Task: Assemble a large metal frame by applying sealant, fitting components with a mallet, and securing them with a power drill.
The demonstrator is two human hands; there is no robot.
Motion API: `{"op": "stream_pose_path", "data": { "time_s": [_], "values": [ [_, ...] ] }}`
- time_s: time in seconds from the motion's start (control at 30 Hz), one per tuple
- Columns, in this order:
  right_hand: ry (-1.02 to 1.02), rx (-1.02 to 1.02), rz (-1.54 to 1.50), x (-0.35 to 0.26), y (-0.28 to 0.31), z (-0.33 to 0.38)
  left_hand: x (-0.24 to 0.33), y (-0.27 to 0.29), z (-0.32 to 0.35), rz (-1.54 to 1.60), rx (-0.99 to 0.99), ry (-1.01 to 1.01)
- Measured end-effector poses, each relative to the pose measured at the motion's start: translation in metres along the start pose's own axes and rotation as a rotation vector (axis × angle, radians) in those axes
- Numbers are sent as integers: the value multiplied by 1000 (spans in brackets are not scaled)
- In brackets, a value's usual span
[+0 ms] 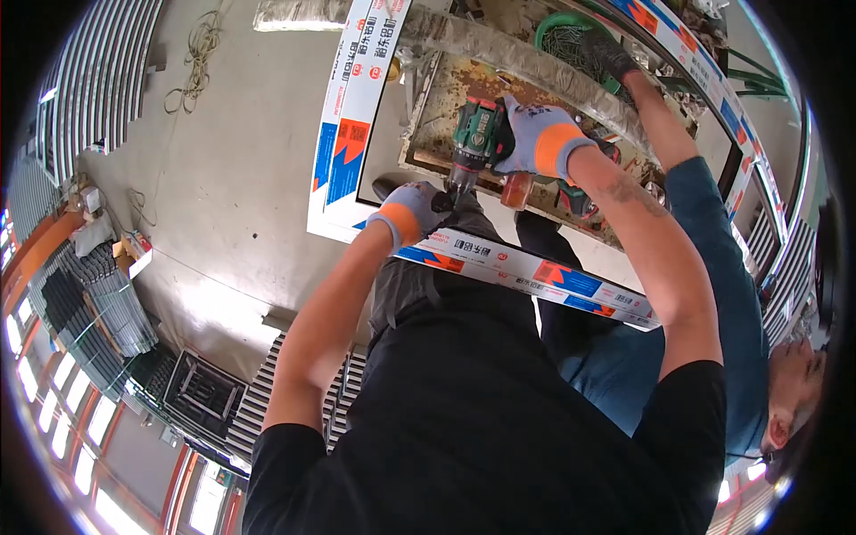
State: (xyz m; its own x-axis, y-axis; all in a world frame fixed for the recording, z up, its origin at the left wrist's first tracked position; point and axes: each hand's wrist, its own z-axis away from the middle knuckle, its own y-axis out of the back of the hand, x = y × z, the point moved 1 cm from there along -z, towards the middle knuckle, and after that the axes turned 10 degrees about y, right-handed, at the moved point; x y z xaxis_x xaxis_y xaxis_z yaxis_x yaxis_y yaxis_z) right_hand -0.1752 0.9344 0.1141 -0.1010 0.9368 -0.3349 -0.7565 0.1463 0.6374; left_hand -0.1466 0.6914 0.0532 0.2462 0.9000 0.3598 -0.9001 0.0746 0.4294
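My right hand (539,138), in a grey glove with an orange band, is closed around the handle of a green and black cordless drill (480,129). The drill's front end points down toward my left hand (410,212), gloved alike. My left fingers are curled at the drill's tip, beside the near rail of a window frame (517,266); what they pinch is too small to make out. White, blue and orange protective film covers the frame, which surrounds both hands. Under my right wrist stands a small reddish-brown container (516,191).
A rusty-edged workbench tray (446,85) lies inside the frame, with a padded bar (535,67) across it. At the right a co-worker's dark-gloved hand (611,55) reaches into a green basin (560,40) of screws. Another red and green power tool (580,201) lies near my right forearm.
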Motion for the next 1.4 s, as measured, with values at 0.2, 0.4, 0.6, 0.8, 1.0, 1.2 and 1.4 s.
{"op": "stream_pose_path", "data": {
  "time_s": [0.2, 0.4, 0.6, 0.8, 1.0, 1.2, 1.4],
  "values": [
    [-23, -70, 31, -6, 4, -1, -3, 7, 0, 11, -74, 68],
    [-18, -81, -4, -4, 4, -4, -30, -18, -16, 187, -84, -27],
    [-53, -75, -6, 2, 1, -2, -9, -3, -4, 143, -18, -60],
    [-36, -54, -18, -1, 1, -2, -6, 2, 21, 187, 7, -73],
    [-5, -56, -87, 13, -8, -4, -27, -16, 90, 282, 1113, -64],
    [88, 122, -57, 31, -30, -9, -44, -42, 86, 119, 1106, -172],
    [37, 32, -19, 23, -20, -13, -14, -1, 67, 255, 917, -210]
  ]
}}
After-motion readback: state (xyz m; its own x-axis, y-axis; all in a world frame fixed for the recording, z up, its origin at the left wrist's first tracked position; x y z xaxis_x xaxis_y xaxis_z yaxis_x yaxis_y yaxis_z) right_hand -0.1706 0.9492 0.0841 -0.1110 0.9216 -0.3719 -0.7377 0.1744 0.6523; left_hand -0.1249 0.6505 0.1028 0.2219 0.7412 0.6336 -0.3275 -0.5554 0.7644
